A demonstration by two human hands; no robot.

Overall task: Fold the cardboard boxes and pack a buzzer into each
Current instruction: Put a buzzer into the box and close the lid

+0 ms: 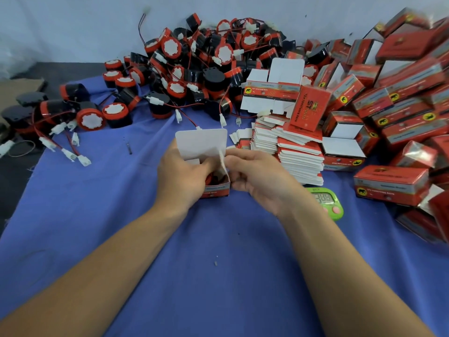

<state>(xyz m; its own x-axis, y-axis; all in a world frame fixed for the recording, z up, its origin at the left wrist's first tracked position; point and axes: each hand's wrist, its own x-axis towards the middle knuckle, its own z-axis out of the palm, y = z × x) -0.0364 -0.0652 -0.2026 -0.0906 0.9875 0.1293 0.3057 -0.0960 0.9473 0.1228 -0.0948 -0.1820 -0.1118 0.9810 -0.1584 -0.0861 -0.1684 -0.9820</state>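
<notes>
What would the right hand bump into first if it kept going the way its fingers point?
Its fingers point left, so the right hand would meet the open box at once; it seems to pinch the white side flap. Just beyond is the left hand, gripping the other side.

A blue woven cloth (218,263) lay matt and slightly creased, its left edge frayed. The open box (215,188) was thin cardboard, plain matt white inside and printed red outside, like the stacked flat blanks (298,156). The buzzers (194,59) had glossy black plastic bodies with shiny red bands. Their connectors (83,160) were white plastic. The packed boxes (391,184) gleamed under clear film. The timer (325,200) was glossy green plastic.
</notes>
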